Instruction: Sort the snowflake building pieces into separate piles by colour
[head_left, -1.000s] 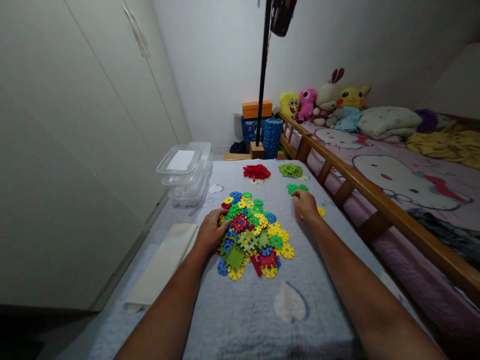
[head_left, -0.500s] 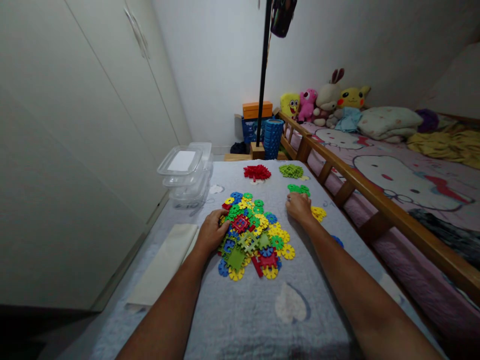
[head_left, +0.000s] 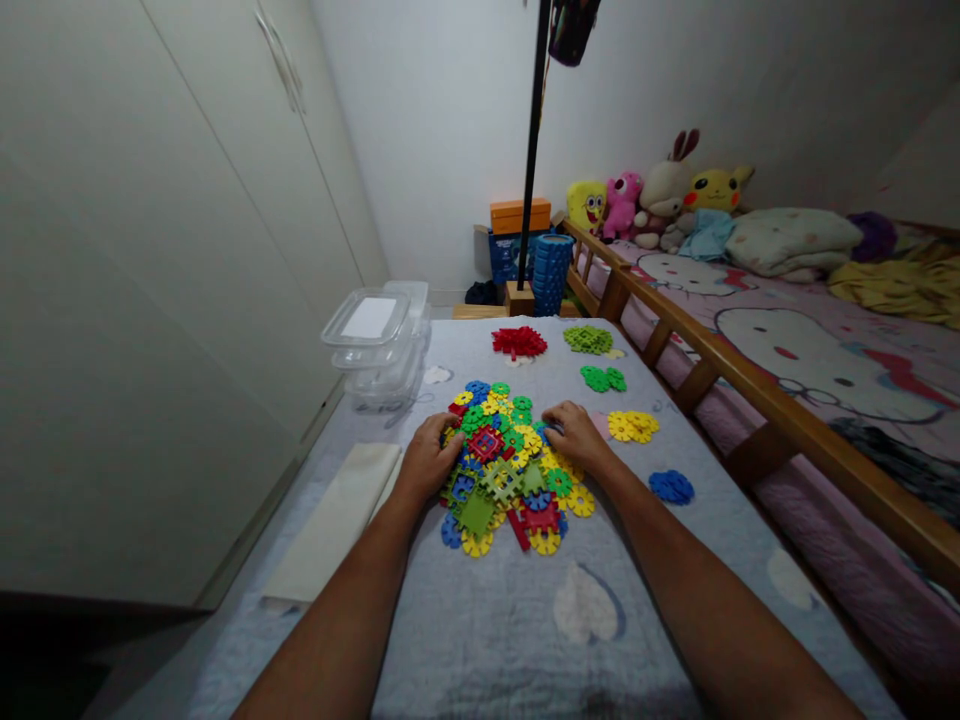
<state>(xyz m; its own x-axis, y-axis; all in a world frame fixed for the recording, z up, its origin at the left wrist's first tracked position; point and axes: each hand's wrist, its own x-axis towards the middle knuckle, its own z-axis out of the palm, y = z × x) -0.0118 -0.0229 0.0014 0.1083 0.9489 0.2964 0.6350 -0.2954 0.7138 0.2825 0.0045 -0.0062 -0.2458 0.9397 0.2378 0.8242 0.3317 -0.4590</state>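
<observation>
A mixed pile of plastic snap-together building pieces (head_left: 499, 480) lies in the middle of the cloth-covered table, with notched discs and square plates in yellow, green, blue and red. Against the pile's left edge rests my left hand (head_left: 431, 458), thumb and fingers apart, holding nothing visible. My right hand (head_left: 577, 438) is at the upper right edge, its bent fingers apart beside a blue disc; the fingertips are partly hidden. Sorted by colour, red pieces (head_left: 519, 342), light green squares (head_left: 589, 340), green discs (head_left: 603, 379), yellow discs (head_left: 633, 427) and blue discs (head_left: 671, 487) sit in separate groups.
Stacked clear plastic boxes (head_left: 371, 345) stand at the table's back left. A folded off-white cloth (head_left: 334, 525) lies in front of them. A wooden bed rail (head_left: 720, 400) runs along the right side, and a black pole (head_left: 531, 150) rises behind the table.
My right hand has drawn back from the green discs to the pile's right edge, uncovering the green, yellow and blue groups. My left hand stays at the pile. The view has shifted slightly.
</observation>
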